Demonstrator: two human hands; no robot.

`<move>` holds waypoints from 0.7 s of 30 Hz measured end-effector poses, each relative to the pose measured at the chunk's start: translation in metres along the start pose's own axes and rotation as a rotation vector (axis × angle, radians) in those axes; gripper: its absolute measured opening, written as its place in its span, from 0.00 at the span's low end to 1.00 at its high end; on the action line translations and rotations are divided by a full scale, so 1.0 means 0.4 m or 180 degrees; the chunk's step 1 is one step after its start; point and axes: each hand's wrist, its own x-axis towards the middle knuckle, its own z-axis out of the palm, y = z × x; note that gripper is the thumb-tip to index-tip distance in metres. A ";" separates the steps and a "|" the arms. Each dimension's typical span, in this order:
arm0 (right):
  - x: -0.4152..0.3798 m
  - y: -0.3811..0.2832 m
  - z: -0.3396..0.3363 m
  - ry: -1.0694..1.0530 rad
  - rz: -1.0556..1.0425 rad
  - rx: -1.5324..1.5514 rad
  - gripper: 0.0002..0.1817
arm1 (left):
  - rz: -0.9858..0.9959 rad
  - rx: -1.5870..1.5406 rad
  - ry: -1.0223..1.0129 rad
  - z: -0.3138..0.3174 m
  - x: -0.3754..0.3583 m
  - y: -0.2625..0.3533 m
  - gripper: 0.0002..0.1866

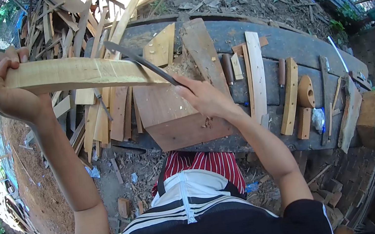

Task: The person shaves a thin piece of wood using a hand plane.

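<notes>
A long, pale, curved plank (64,71) slants from the left edge down to a big squared wooden block (183,122). My left hand (13,82) is wrapped round the plank toward its far left part, holding it raised. In my right hand (198,95) is the handle end of a dark, long-bladed tool (145,64), its blade crossing the plank near the plank's right end. That end of the plank is at the block's top, close to my right hand. Wood chips lie on the block and around it.
The dark workbench (228,34) bears a wide board (203,49), a white strip (255,75), a curved wooden piece (289,96), wooden-handled tools and a rounded wooden piece (305,92). Offcuts (76,26) are heaped behind at the left. A wood chunk (373,122) stands far right.
</notes>
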 end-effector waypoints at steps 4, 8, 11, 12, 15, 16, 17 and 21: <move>-0.037 -0.136 -0.034 0.0611 -0.1167 0.0094 0.26 | 0.0124 0.0085 -0.0018 0.028 0.003 -0.003 0.13; -0.087 -0.226 -0.067 0.0719 -0.1398 0.0692 0.27 | 0.0200 0.0075 -0.0087 0.018 0.015 -0.013 0.11; -0.018 -0.003 0.031 0.0749 -0.0715 0.0029 0.26 | 0.0181 0.0056 -0.0055 0.011 0.011 -0.010 0.11; 0.004 0.079 0.062 0.0681 -0.0453 -0.0207 0.26 | 0.0203 0.0045 -0.0054 0.008 0.009 -0.011 0.11; 0.001 0.041 0.033 0.0395 -0.0251 -0.0144 0.26 | 0.0135 -0.0001 0.0037 -0.005 0.005 -0.011 0.12; -0.012 0.031 0.042 0.0415 -0.0226 -0.0100 0.26 | 0.0085 0.0040 0.0062 -0.005 0.006 -0.009 0.12; -0.011 0.017 0.030 0.0577 -0.0588 -0.0099 0.26 | 0.0080 0.0022 0.0108 0.008 0.013 -0.017 0.13; -0.094 -0.213 -0.071 0.0360 -0.0733 0.0374 0.26 | 0.0101 0.0090 0.0130 0.019 0.007 -0.011 0.13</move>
